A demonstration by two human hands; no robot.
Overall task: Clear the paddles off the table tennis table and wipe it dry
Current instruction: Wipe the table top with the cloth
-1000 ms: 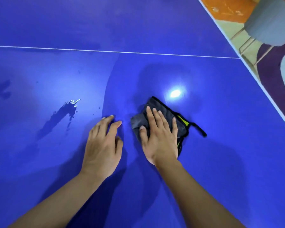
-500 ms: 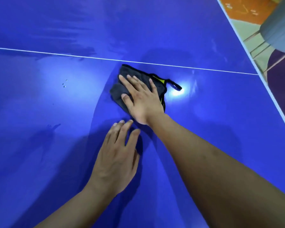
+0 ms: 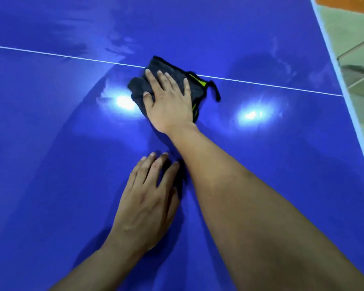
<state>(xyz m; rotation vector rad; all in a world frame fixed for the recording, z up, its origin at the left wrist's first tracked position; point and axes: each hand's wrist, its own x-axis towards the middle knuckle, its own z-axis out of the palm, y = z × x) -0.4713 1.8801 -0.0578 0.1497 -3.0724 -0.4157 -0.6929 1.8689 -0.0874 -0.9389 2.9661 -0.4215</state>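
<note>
Pale floor, orange patch, metal frame at far right

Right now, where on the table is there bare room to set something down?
Bare table lies left of the left hand below the white line, right of the right forearm toward the edge, and beyond the line. Crowded mid-table: the right hand presses the dark cloth on the line.

Table: smooth, glossy blue surface with bright light reflections and a painted white line. Cloth: dark, matt, soft-napped fabric, possibly microfibre, with yellow trim.
</note>
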